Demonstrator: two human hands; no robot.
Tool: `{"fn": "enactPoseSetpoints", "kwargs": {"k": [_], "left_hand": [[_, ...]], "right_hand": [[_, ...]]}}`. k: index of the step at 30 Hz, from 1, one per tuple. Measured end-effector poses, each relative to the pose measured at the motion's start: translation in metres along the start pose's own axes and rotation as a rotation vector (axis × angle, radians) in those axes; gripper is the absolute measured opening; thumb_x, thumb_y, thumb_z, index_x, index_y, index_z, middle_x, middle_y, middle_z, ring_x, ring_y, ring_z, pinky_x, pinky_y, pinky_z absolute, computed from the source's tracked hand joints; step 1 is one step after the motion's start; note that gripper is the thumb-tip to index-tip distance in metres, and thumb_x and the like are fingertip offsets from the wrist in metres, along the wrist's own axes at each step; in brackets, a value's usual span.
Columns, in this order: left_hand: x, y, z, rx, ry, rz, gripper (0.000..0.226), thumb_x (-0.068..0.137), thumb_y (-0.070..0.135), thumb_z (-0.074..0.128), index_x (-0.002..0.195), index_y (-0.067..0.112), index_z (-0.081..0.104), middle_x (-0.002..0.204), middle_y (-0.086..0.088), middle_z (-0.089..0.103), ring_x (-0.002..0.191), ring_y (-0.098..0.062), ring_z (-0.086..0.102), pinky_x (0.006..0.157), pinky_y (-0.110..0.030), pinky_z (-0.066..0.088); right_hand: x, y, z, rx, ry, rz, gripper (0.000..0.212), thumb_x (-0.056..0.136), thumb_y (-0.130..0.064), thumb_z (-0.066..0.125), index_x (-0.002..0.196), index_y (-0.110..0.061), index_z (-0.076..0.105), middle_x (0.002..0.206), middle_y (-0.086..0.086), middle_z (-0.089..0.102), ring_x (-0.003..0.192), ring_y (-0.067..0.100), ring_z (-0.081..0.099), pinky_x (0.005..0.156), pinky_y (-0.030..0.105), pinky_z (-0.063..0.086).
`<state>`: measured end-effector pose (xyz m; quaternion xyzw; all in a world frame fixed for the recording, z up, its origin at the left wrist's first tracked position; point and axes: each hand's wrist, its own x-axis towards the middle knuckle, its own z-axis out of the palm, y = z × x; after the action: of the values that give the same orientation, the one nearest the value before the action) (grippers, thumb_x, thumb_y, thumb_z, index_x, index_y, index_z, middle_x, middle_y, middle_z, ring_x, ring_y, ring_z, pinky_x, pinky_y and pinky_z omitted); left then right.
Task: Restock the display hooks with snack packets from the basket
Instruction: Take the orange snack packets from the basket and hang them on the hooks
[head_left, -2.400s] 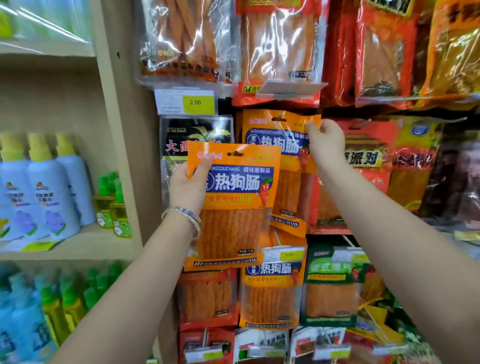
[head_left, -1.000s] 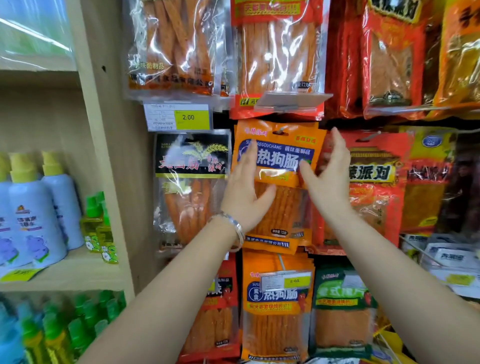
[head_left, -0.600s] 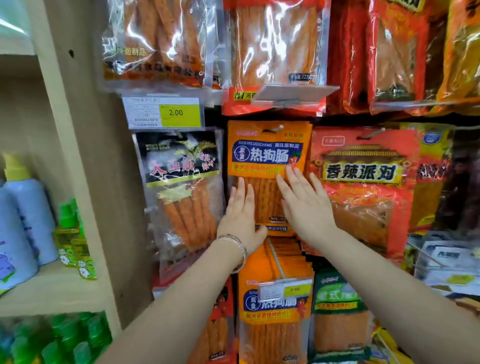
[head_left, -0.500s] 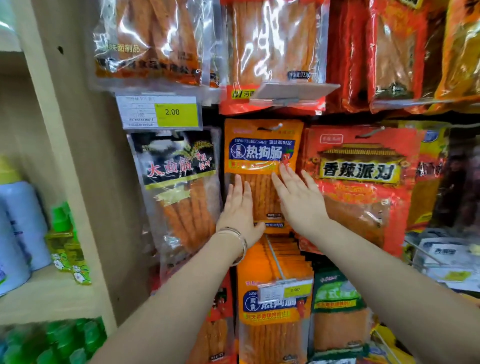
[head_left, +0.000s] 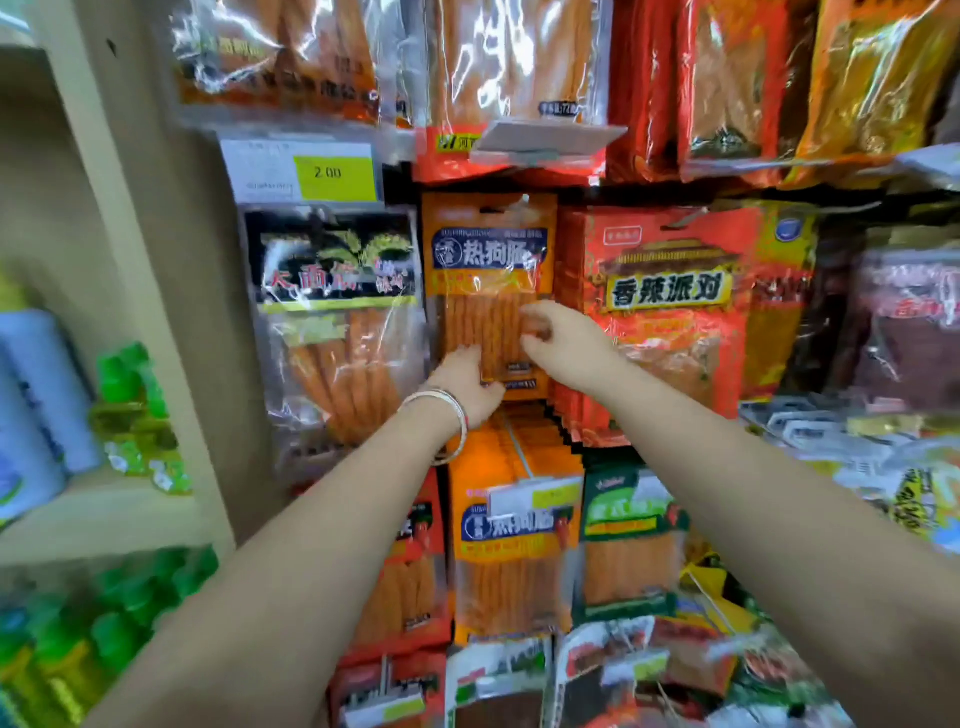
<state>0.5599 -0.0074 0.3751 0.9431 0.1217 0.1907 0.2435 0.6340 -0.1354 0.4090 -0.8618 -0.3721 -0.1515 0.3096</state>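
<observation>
Far left is just shelving with spray bottles (head_left: 36, 389) and little green-capped bottles (head_left: 130, 395), then a yellow price tag (head_left: 306, 171) above a black-topped packet (head_left: 337, 312). The action is next door: the orange snack packet (head_left: 488, 270) hangs at the front of its stack, header up where the hook must be, though I can't make out the hook itself.

The left hand (head_left: 467, 382), the one with the bracelet (head_left: 441, 415), has its fingers laid fairly straight against the packet's lower left corner, pressing rather than grabbing. The right hand (head_left: 563, 338) is at the lower right edge with fingers curled in. It's too blurry to say if it's pinching the film or just touching.

Looks to me like the squaring-up step. Push evenly from both sides so the packet sits flush with the ones behind. Press on the edges, not the sticks in the middle, and don't shove sideways into the red packets (head_left: 670, 312) just beside. No basket in shot.
</observation>
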Motion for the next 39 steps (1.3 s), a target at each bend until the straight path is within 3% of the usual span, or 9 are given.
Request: {"fn": "enactPoseSetpoints", "kwargs": {"k": [4,10,13,18,21,24,27,32,39], "left_hand": [[-0.076,-0.003,0.017,-0.246,0.265,0.155,0.043,0.085,0.019,0.057,0.127,0.010,0.054,0.125,-0.008,0.053,0.107,-0.017,0.058,0.098,-0.026,0.040],[-0.265,-0.054,0.109,-0.489,-0.014,-0.256,0.027,0.087,-0.006,0.053,0.114,-0.002,0.057,0.080,-0.001,0.053,0.049,0.009,0.045,0.054,-0.004,0.034],[-0.379,-0.082,0.153,-0.412,-0.290,-0.588,0.035,0.091,-0.002,0.050,0.125,-0.010,0.049,0.104,-0.015,0.057,0.074,-0.008,0.048,0.061,-0.006,0.034],[-0.580,-0.096,0.187,-0.302,-0.681,-1.008,0.032,0.095,0.010,0.049,0.127,0.004,0.050,0.135,-0.018,0.050,0.107,-0.018,0.052,0.095,-0.026,0.039],[-0.649,-0.108,0.181,-0.350,-0.729,-1.113,0.014,0.094,0.014,0.052,0.107,0.014,0.057,0.125,-0.014,0.058,0.106,-0.020,0.055,0.086,-0.024,0.039],[-0.675,-0.138,0.162,-0.428,-0.467,-1.240,0.022,0.094,0.013,0.050,0.113,0.015,0.061,0.102,-0.004,0.059,0.093,-0.019,0.055,0.070,-0.016,0.040],[-0.697,-0.172,0.147,-0.444,-0.375,-1.372,0.014,0.092,0.005,0.050,0.091,0.017,0.056,0.081,-0.002,0.053,0.083,-0.019,0.050,0.055,-0.008,0.041],[-0.733,-0.225,0.118,-0.389,-0.518,-1.440,0.027,0.093,0.018,0.051,0.117,0.014,0.063,0.116,-0.009,0.061,0.109,-0.024,0.056,0.092,-0.024,0.040],[-0.710,-0.346,0.026,-0.580,-0.271,-1.469,0.015,0.092,0.008,0.050,0.095,0.014,0.063,0.104,-0.017,0.066,0.095,-0.030,0.061,0.089,-0.037,0.050]], "right_hand": [[-0.087,0.009,0.008,0.244,0.101,0.094,0.014,0.086,-0.024,0.062,0.099,-0.027,0.059,0.071,-0.016,0.053,0.072,0.011,0.055,0.071,0.027,0.043],[-0.280,0.040,0.084,0.462,-0.143,0.378,0.011,0.088,-0.004,0.061,0.098,-0.007,0.060,0.081,0.008,0.059,0.074,0.022,0.053,0.075,0.027,0.043],[-0.400,0.040,0.129,0.498,-0.393,0.559,0.014,0.086,0.005,0.060,0.094,-0.006,0.057,0.066,0.000,0.050,0.059,0.011,0.046,0.056,0.011,0.038],[-0.565,0.017,0.181,0.424,-0.857,0.875,0.010,0.087,-0.006,0.059,0.087,-0.014,0.052,0.064,0.002,0.049,0.053,0.014,0.045,0.041,0.016,0.037],[-0.631,0.004,0.190,0.241,-1.228,0.711,0.012,0.086,-0.020,0.055,0.075,-0.017,0.053,0.070,0.005,0.047,0.065,0.017,0.045,0.061,0.026,0.033],[-0.657,-0.006,0.197,0.003,-1.582,0.510,0.029,0.096,-0.025,0.046,0.115,-0.009,0.061,0.120,0.010,0.058,0.111,0.024,0.054,0.086,0.025,0.039],[-0.635,-0.027,0.219,0.007,-1.543,0.512,0.022,0.096,-0.022,0.046,0.098,-0.008,0.063,0.112,0.012,0.060,0.102,0.023,0.056,0.089,0.031,0.043],[-0.574,-0.079,0.279,0.130,-1.506,0.591,0.010,0.094,-0.018,0.051,0.091,-0.010,0.056,0.092,0.008,0.059,0.077,0.019,0.058,0.066,0.026,0.044],[-0.505,-0.208,0.373,0.388,-1.271,0.633,0.009,0.095,-0.022,0.052,0.093,-0.017,0.059,0.082,0.003,0.066,0.059,0.013,0.058,0.044,0.022,0.038]]}}
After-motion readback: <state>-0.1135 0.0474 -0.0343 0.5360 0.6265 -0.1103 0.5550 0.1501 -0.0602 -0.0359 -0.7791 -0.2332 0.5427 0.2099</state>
